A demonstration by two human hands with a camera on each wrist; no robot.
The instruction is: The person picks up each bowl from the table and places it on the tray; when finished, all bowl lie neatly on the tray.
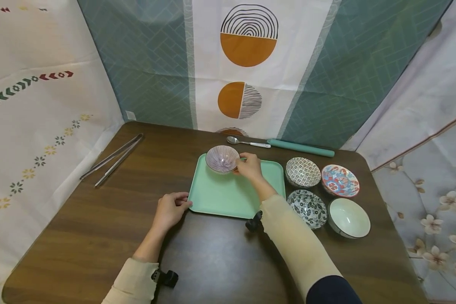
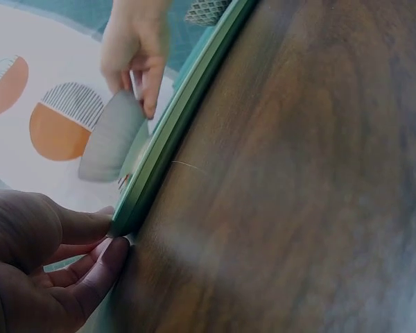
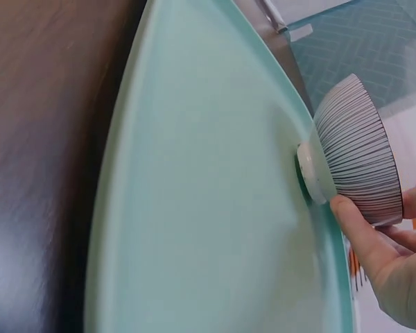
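A mint-green tray [image 1: 228,194] lies on the wooden table, and my left hand [image 1: 172,210] pinches its front left corner between thumb and fingers. In the left wrist view the thumb lies over the tray's rim [image 2: 168,139] with the fingertips under it. My right hand [image 1: 249,165] grips a small bowl with thin purple stripes [image 1: 222,159] by its right side. The bowl is upright over the tray's back left part; in the right wrist view its foot [image 3: 312,172] is close over the tray surface. Its inside faces up and shows nothing in it.
Right of the tray stand a lattice-patterned bowl [image 1: 302,172], a red-and-blue bowl [image 1: 340,180], a black leaf-patterned bowl [image 1: 308,208] and a plain cream bowl [image 1: 349,218]. A spoon [image 1: 248,142] and a teal stick-like thing [image 1: 300,147] lie behind. Metal tongs [image 1: 113,159] lie far left.
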